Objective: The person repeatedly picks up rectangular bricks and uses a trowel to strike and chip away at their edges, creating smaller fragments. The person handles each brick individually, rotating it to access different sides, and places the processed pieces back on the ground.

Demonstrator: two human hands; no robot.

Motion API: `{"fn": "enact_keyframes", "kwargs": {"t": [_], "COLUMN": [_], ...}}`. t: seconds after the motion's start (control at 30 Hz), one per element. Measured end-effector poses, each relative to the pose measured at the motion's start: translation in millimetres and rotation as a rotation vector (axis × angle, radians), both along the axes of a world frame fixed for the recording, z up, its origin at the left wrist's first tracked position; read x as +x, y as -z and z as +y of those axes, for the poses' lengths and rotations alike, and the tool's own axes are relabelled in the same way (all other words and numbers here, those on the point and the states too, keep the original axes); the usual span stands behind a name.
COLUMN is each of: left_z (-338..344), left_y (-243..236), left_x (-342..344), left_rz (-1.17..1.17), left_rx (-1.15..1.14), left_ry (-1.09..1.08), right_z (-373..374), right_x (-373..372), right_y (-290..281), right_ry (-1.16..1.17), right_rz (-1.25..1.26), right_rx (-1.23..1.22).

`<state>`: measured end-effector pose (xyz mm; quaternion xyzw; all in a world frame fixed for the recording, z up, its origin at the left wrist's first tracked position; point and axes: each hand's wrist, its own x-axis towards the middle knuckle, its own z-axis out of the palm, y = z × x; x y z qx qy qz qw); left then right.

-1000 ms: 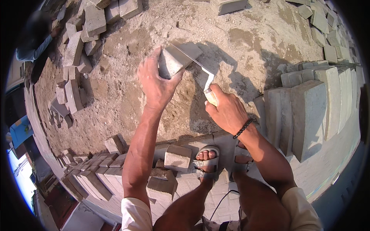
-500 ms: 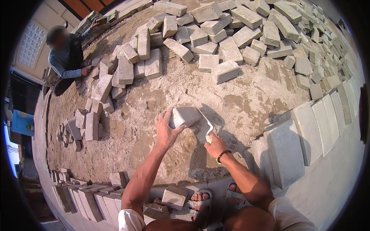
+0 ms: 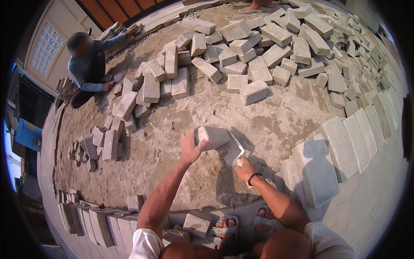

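Observation:
A grey concrete paving block (image 3: 214,138) is gripped at its left end by my left hand (image 3: 191,147), thumb on the near side and fingers on the far side. Beside the block's right end is a trowel (image 3: 241,150) with a pale bent neck. Its handle sits in the closed fist of my right hand (image 3: 247,168), which wears a dark bead bracelet. Seen nearly edge-on, the trowel's blade is hard to make out. Under both hands lies sandy ground (image 3: 194,185), with my shadow across part of it.
Loose blocks lie in a big pile (image 3: 276,34) at the far side. Smaller heaps (image 3: 111,144) lie left. Leaning blocks (image 3: 319,172) line the right edge; more (image 3: 99,224) stand front left. A person (image 3: 87,69) crouches far left. Someone's feet (image 3: 251,10) show at the top.
My view has shifted, so the scene sits slightly lower and feet in sandals now show at the top. My hands keep their hold on the block and the trowel.

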<state>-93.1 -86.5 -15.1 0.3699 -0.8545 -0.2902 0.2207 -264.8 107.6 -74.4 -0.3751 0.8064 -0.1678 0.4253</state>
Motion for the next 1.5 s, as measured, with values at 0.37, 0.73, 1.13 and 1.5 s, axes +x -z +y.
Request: {"fn": "enact_keyframes", "kwargs": {"t": [0.37,0.73,1.13,1.5], "left_z": [5,-9,-4,8], "left_y": [-21,8,14,15], "left_x": [-1,8,36,32], "left_rz": [-0.155,0.005,0.175,0.192], "left_rx": [0.245,0.36,0.515,0.405], "left_ry": [-0.105,-0.288,-0.224,-0.346], "right_z": [5,0,8,-9], "right_x": [30,28,18,8], "right_y": [-57,-70,-47,-30], "right_ry": [-0.097,-0.145,-0.01,-0.136], "right_rz": [-0.003,-0.052,0.086,0.091], "right_rx": [-0.287,-0.185,-0.289,-0.275]}}
